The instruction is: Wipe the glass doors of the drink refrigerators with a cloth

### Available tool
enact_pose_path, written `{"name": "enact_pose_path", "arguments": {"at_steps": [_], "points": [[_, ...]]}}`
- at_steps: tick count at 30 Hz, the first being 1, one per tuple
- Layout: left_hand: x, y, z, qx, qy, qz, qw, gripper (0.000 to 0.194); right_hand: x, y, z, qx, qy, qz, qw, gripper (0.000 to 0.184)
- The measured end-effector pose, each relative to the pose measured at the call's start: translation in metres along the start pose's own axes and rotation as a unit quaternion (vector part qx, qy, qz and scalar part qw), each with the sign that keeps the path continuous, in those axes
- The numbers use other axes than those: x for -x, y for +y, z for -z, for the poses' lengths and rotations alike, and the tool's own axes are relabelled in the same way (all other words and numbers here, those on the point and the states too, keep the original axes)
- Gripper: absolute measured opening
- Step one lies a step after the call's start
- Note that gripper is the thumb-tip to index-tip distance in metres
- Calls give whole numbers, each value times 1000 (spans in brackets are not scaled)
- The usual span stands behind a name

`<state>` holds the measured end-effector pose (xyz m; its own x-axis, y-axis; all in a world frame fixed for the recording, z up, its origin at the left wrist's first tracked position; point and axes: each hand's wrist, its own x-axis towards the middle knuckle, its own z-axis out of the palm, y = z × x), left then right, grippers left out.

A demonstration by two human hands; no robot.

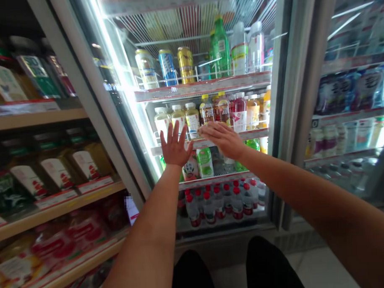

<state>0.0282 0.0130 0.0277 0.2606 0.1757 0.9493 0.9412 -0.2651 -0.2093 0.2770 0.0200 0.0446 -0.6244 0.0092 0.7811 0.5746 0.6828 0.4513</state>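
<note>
"As the bare left hand (175,151) and the bare right hand (223,138) are hovering before the lit, metal-framed drinks fridge (287,115), what is the head view showing of the left?"

"Its grip is standing wide, fingers fanning apart, and it is holding nothing that I am seeing. Just above it in the view, pale bottles with white caps and white labels (192,114) are standing on a shelf with a red-and-white edge (253,134)."

"And the right?"

"It is stretching flat, fingers lying together, also holding nothing visible. It is overlapping the brown drink bottles with yellow caps (222,107); whether it is touching one, or clear glass is standing between, I am unable to tell."

"So how far along are things looking?"

"Barely begun, I am judging. Both kinds of bottle are standing on their shelf; above, white, blue and gold metal cans (185,64) are standing upright. Nothing is showing as lifted out, so any handling is apparently remaining."
</note>
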Motion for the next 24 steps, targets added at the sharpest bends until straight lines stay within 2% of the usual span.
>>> {"name": "enact_pose_path", "arguments": {"at_steps": [3, 4, 6, 9, 10, 12, 15, 17, 18, 20, 22, 24], "points": [[0, 0, 1, 0, -1, 0, 1000, 63, -5, 3, -1, 7, 55, -87, 995, 62], [0, 0, 1, 1, -1, 1, 1000, 63, -4, 1, -3, 6, 60, -95, 994, 62], [-1, 1, 1, 2, -4, 5, 1000, 62, 2, -6, -8, -3, 32, -54, 998, 61], [-1, 2, 2, 1, -4, 7, 1000, 63, 9, -11, -9, -19, -40, 58, 997, 61], [-1, 2, 2, 1, -4, 7, 1000, 63, 9, -8, -7, -17, -45, 69, 996, 62], [-1, 2, 2, 3, -5, 9, 1000, 63, 5, 1, -2, 0, -12, 27, 1000, 63], [-1, 2, 2, 11, -14, 13, 1000, 63, -2, 15, 2, 26, 76, -93, 992, 61], [-1, 3, 3, 12, -15, 14, 1000, 63, 0, 14, 0, 29, 89, -115, 989, 61], [-1, 3, 3, 11, -15, 14, 1000, 62, 3, 11, -2, 23, 70, -93, 993, 62], [-1, 3, 3, 8, -14, 15, 1000, 62, 10, 2, -5, -1, -3, -2, 1000, 65], [-1, 3, 3, 5, -11, 12, 1000, 62, 14, -2, -5, -19, -63, 76, 995, 67], [-1, 2, 2, 5, -8, 11, 1000, 62, 12, 1, -2, -12, -54, 62, 997, 67]]}}
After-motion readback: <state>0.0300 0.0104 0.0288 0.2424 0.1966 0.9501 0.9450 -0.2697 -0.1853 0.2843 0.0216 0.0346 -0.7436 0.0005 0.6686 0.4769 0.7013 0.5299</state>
